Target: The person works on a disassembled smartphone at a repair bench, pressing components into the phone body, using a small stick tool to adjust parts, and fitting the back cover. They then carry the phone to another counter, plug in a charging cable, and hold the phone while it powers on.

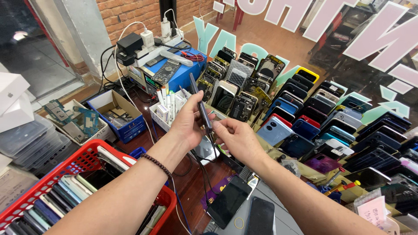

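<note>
My left hand [188, 122] sits near the middle of the view with its fingers curled around a slim dark pen-shaped tool [199, 101], which stands almost upright and tips a little toward 11 o'clock. My right hand [237, 138] is just at 3 o'clock of the left one, its fingertips drawn together at the tool's lower end, where a thin dark cable [203, 174] leaves it and hangs down toward 6 o'clock; I cannot tell whether those fingertips pinch the tool's tip or the cable itself. A dark beaded bracelet [157, 165] circles my left wrist.

Both hands hover above the dark wooden counter [191, 185]. At 6 o'clock of them two dark phones [229, 201] lie face up, side by side. At 8 o'clock a red basket [76, 163] holds phones stacked on edge. At 12 to 3 o'clock, rows of phone back covers [305, 113] in many colours lean against the glass front. At 11 o'clock a small white tray [160, 118] holds white tubes, and beyond it stands a blue bench unit [183, 74] with chargers and a power strip [150, 43] behind. At 9 o'clock a blue box [119, 113] and a tray of circuit boards [72, 119] sit near stacked white boxes [13, 102].
</note>
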